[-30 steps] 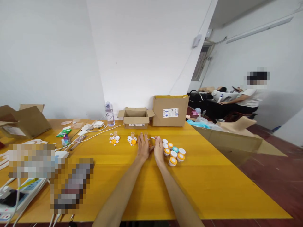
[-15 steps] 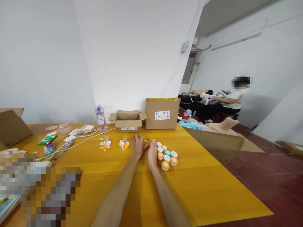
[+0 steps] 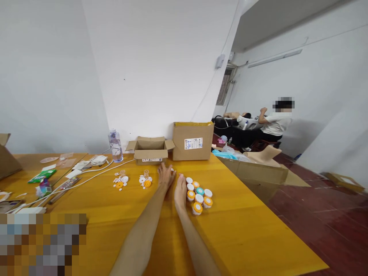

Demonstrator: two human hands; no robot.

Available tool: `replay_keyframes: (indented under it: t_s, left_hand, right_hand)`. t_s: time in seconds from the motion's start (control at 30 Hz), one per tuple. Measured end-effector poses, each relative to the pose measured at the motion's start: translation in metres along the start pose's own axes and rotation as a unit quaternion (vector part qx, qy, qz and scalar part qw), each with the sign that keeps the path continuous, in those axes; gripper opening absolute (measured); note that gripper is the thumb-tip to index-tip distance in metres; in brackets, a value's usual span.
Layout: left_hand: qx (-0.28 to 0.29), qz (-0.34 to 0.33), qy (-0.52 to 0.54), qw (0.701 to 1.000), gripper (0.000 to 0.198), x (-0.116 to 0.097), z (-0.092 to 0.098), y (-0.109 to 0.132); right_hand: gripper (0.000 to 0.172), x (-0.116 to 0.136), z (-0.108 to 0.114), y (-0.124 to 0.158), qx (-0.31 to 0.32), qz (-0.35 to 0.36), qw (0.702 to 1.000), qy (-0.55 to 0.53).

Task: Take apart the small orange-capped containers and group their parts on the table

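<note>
Just right of centre, lidded jars (image 3: 199, 198) seem light, best pinched around their lids (image 3: 197, 207); left hand (image 3: 166, 176) and right hand (image 3: 181, 192) look released.

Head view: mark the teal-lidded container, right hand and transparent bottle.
Teal-lidded container (image 3: 200, 191): head view, top of its lid.
Right hand (image 3: 180, 193): head view, middle of the hand.
Transparent bottle (image 3: 116, 148): head view, middle of its body.

What lies under the left hand (image 3: 166, 176) is hidden, so one cannot see whether it grips something. The dotted white pieces (image 3: 142, 179) are too small to identify. The left edge cuts a carton (image 3: 8, 161), and coarse blurred squares cover the lower left of the table (image 3: 244, 234).
</note>
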State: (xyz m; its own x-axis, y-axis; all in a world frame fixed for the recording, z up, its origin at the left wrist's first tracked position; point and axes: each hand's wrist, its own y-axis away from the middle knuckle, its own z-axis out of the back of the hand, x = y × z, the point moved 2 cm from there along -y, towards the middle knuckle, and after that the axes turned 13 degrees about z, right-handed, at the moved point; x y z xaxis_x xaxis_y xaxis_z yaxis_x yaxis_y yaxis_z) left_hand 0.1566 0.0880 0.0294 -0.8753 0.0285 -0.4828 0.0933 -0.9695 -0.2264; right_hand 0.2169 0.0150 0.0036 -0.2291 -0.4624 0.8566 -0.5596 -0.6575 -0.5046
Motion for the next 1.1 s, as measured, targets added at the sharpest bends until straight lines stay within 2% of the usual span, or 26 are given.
replay_keyframes:
  t_s: [0.1,0.27,0.57,0.8,1.1]
  left_hand:
    - [0.01,-0.005,-0.006,1.0,0.029,-0.003,0.002,-0.005]
    - [0.015,-0.021,-0.005,1.0,0.023,-0.003,0.004,-0.007]
    - [-0.022,-0.006,0.017,1.0,0.022,0.015,0.002,-0.002]
    - [-0.02,-0.018,0.047,0.999,0.016,0.02,0.007,0.004]
    - [-0.018,-0.041,0.147,0.988,0.031,0.024,0.011,0.0]
  right_hand:
    - [0.065,-0.001,-0.001,0.001,-0.014,-0.025,1.0,0.009]
    - [0.064,-0.002,-0.004,0.0,0.0,0.009,1.0,0.026]
    - [0.057,0.006,-0.004,0.001,0.002,0.025,0.999,0.032]
    - [0.058,0.007,-0.003,0.006,0.017,0.017,0.999,0.042]
    - [0.06,0.011,-0.002,0.01,0.038,0.036,0.996,0.068]
